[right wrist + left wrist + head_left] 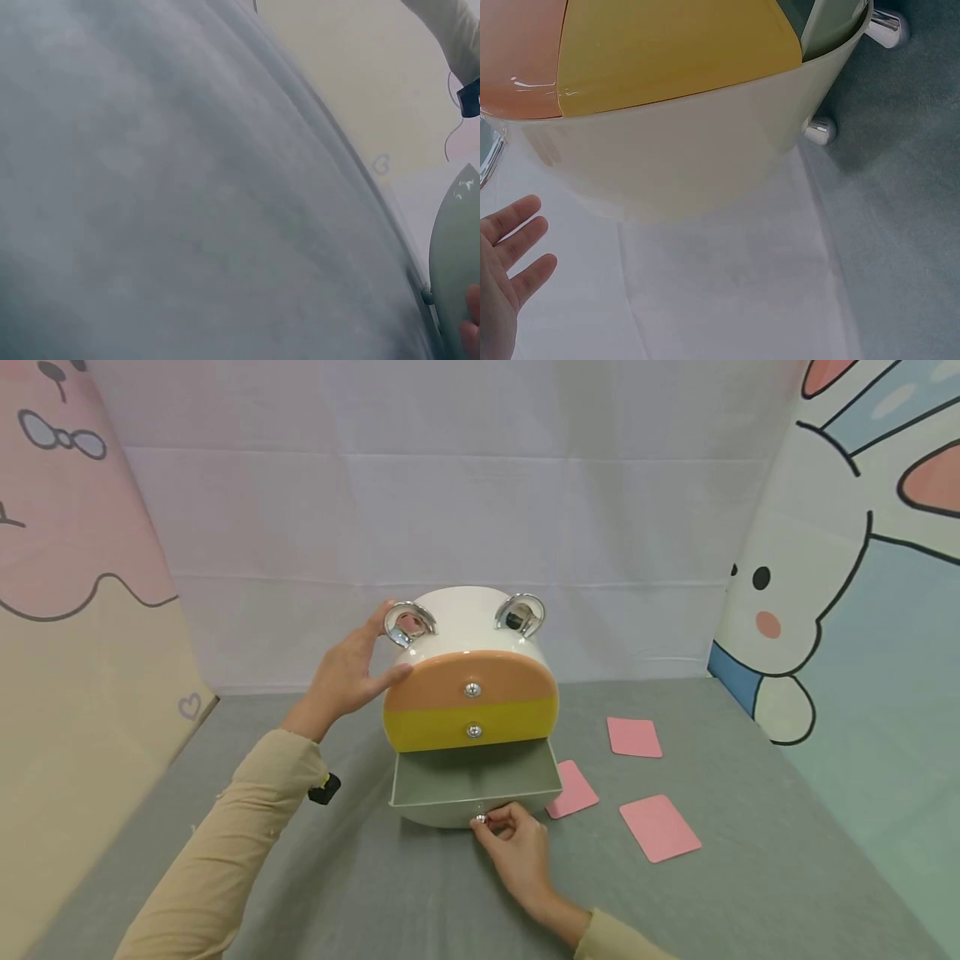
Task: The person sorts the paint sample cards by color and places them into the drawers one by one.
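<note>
A small white cabinet (465,614) with rounded sides and shiny silver ears stands on the grey cloth. Its orange drawer (427,681) and yellow drawer (427,727) are closed, while the green drawer (438,814) at the bottom is pulled out. My right hand (521,852) pinches the silver knob (480,818) of that green drawer. Against the cabinet's upper left side rests my left hand (345,672), its thumb by the orange front and its fingers reaching behind the ear. Several straight fingers (525,240) show in the left wrist view. The right wrist view catches only some fingertips (472,315).
Pink square cards (633,737) lie on the cloth to the cabinet's right, one partly hidden by the green drawer. Short silver feet (821,131) hold the cabinet up. A white curtain (480,518) hangs behind, with printed panels (862,693) at both sides.
</note>
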Demonstrator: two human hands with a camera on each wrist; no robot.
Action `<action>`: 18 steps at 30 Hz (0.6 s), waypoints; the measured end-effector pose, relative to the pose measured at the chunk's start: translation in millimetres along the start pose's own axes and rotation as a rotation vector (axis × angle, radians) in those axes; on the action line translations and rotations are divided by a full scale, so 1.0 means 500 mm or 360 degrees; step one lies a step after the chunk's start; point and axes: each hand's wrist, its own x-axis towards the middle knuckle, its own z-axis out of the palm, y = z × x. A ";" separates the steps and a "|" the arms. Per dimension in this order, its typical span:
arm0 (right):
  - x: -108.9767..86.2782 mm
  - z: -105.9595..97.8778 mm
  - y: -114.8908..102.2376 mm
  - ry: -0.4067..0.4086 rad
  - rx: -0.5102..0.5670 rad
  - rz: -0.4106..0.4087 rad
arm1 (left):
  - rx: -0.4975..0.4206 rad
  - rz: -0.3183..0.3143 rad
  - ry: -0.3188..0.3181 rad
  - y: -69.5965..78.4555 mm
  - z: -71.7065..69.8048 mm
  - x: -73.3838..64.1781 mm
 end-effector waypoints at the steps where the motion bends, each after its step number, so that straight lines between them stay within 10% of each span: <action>1: -0.003 -0.001 0.000 -0.0003 -0.0007 0.0013 | 0.0000 0.0002 0.0003 0.000 0.000 0.000; 18: -0.026 -0.008 0.006 0.0033 0.0005 -0.0014 | 0.0012 0.0001 0.0022 0.000 0.001 0.000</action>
